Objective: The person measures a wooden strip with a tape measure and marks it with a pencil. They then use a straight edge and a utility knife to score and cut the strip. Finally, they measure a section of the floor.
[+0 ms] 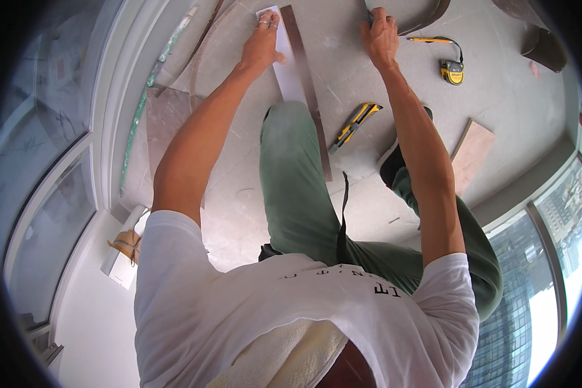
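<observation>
Your right hand (382, 40): grips thin grey tool (368, 11), far end cut off by top edge; kind cannot be told. Your left hand (263, 42): covers part of white strip (291, 74); strip's near end hidden behind your knee (290, 119). Your right forearm (422, 136): hides part of dark shoe (389, 165) and corner of pinkish board (475, 149). Curved brown piece (435, 16): cut off at top. Tape measure (452, 73): markings too small to read.
</observation>
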The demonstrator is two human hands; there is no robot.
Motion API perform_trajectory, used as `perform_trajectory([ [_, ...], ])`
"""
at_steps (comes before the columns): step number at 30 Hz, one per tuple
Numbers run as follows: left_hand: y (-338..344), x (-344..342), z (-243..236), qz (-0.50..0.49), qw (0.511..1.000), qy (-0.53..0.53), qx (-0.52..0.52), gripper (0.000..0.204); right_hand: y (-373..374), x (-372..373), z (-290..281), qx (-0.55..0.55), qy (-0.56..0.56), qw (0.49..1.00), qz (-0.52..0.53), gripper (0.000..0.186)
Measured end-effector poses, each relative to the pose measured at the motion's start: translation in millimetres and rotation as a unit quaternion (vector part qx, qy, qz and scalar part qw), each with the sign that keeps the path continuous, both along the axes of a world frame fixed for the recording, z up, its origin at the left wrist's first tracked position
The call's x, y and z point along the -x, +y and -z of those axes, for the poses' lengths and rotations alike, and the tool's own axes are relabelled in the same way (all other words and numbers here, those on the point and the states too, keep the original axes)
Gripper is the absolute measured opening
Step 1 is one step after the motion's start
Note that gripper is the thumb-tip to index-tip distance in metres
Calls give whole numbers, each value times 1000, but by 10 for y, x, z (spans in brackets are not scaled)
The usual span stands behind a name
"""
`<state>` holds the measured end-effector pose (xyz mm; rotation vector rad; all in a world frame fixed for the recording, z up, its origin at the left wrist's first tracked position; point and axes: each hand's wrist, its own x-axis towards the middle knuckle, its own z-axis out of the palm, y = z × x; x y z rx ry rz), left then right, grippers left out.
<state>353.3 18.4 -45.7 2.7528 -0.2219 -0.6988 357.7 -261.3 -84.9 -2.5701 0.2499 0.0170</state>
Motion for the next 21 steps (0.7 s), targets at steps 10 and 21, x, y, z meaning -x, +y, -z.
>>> perform_trajectory([
  [10, 72, 15, 57, 15, 999, -47, 24, 120, 1239, 1300, -430, -251, 194, 948, 0, 30],
  [21, 111, -10, 183, 13, 997, -34, 61, 130, 1344, 1303, -323, -164, 211, 962, -54, 22],
])
